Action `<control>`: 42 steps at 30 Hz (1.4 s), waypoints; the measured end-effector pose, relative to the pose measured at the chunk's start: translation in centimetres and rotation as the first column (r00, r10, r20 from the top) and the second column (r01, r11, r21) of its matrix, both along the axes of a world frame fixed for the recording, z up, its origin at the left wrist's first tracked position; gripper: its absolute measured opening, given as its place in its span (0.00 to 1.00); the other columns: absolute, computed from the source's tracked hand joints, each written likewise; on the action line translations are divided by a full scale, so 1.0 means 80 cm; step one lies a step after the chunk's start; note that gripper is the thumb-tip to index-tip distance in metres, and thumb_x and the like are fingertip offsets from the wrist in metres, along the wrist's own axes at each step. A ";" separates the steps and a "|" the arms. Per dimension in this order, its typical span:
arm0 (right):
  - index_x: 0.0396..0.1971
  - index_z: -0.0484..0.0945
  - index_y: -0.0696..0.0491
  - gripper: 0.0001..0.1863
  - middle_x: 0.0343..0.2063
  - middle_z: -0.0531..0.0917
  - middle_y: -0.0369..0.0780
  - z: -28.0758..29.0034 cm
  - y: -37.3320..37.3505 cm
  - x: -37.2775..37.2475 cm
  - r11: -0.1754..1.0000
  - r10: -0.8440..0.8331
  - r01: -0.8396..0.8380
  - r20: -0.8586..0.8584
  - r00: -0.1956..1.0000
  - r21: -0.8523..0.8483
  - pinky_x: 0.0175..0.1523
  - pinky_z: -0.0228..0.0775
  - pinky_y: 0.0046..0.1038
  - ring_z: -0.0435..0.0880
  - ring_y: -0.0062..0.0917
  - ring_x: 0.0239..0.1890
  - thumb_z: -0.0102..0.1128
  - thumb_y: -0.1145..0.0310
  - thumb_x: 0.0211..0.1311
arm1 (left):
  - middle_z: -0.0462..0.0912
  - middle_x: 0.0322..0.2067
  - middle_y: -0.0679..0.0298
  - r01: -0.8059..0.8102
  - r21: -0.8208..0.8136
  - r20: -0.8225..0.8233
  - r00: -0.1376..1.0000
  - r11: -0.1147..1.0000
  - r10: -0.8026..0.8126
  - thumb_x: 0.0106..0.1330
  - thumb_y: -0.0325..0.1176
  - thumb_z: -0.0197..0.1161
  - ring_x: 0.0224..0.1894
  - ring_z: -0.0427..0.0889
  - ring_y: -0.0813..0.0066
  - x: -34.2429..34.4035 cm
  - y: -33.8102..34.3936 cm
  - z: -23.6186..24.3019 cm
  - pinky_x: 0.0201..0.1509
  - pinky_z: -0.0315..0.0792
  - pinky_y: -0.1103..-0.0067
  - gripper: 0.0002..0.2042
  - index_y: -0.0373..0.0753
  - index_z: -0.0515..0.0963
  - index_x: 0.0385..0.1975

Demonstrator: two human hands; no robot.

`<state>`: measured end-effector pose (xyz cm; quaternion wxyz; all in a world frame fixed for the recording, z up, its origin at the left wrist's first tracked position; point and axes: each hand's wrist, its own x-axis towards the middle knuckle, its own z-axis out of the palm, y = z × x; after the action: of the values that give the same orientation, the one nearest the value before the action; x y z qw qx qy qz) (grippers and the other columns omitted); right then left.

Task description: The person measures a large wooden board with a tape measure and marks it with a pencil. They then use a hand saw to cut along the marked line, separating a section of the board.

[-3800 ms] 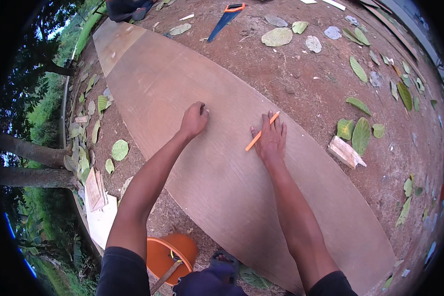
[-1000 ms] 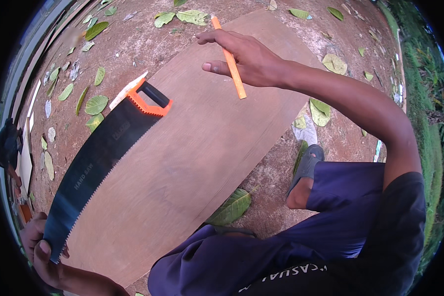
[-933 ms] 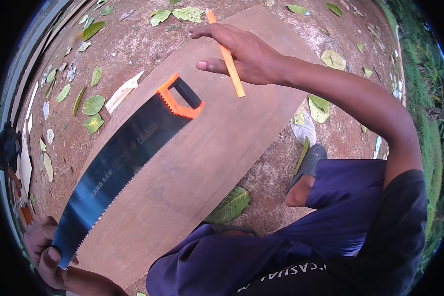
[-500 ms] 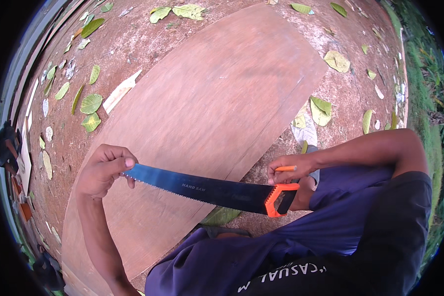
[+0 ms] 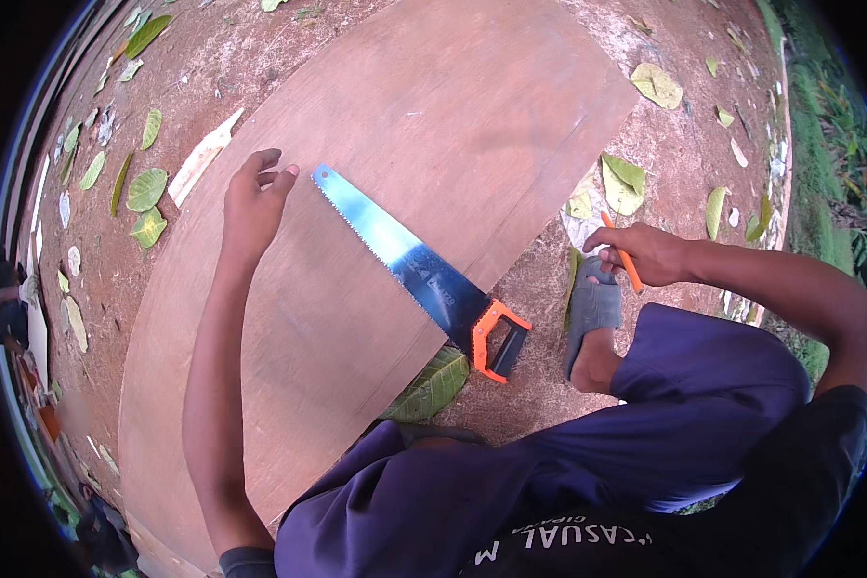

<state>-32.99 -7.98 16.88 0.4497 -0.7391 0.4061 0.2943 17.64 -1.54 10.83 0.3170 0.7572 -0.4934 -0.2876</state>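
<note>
A wide brown plywood sheet runs diagonally across the ground. A hand saw with a shiny blade and orange-and-black handle lies on it, its handle reaching past the sheet's right edge. My left hand is over the sheet, left of the blade's tip, with fingers apart and nothing in it. At the right, my right hand holds an orange pencil above my sandal, beyond the sheet's edge.
A pale wood scrap lies beside the sheet's left edge. Fallen leaves are scattered on the reddish ground, and a big green leaf is under the sheet's right edge. Dark forms, unclear, sit at the far left. Grass borders the right.
Half a second ago my left hand gripped the saw's tip; it has let go and moved up. The saw now lies on the sheet. My right hand, still holding the pencil, has moved right and up.
</note>
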 end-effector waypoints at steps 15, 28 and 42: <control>0.48 0.78 0.53 0.19 0.27 0.86 0.48 -0.197 0.119 0.032 0.962 0.197 -0.044 0.572 0.796 -0.270 0.35 0.78 0.45 0.87 0.46 0.32 0.66 0.53 0.70 | 0.57 0.77 0.44 0.309 0.590 0.412 0.679 0.746 -0.608 0.69 0.47 0.69 0.77 0.60 0.42 -0.110 0.083 0.038 0.76 0.63 0.55 0.40 0.42 0.58 0.77; 0.55 0.74 0.56 0.23 0.35 0.88 0.51 -0.240 0.162 0.033 0.968 -0.221 0.247 0.612 0.760 0.044 0.42 0.81 0.46 0.89 0.50 0.38 0.68 0.58 0.70 | 0.46 0.79 0.37 0.172 0.354 0.595 0.717 0.919 -0.363 0.62 0.69 0.66 0.82 0.44 0.40 -0.166 0.094 -0.086 0.82 0.41 0.49 0.59 0.27 0.50 0.78; 0.57 0.74 0.52 0.21 0.34 0.88 0.49 -0.223 0.153 0.022 0.939 -0.324 0.337 0.523 0.789 0.073 0.41 0.80 0.46 0.89 0.50 0.38 0.65 0.56 0.72 | 0.46 0.80 0.39 0.214 0.323 0.592 0.714 0.922 -0.373 0.61 0.68 0.68 0.83 0.43 0.43 -0.182 0.065 -0.093 0.83 0.40 0.52 0.59 0.29 0.49 0.79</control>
<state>-31.24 4.22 -0.92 0.5793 -0.7140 0.3932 -0.0076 3.10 3.64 3.37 -0.0117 0.7519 -0.6494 -0.1129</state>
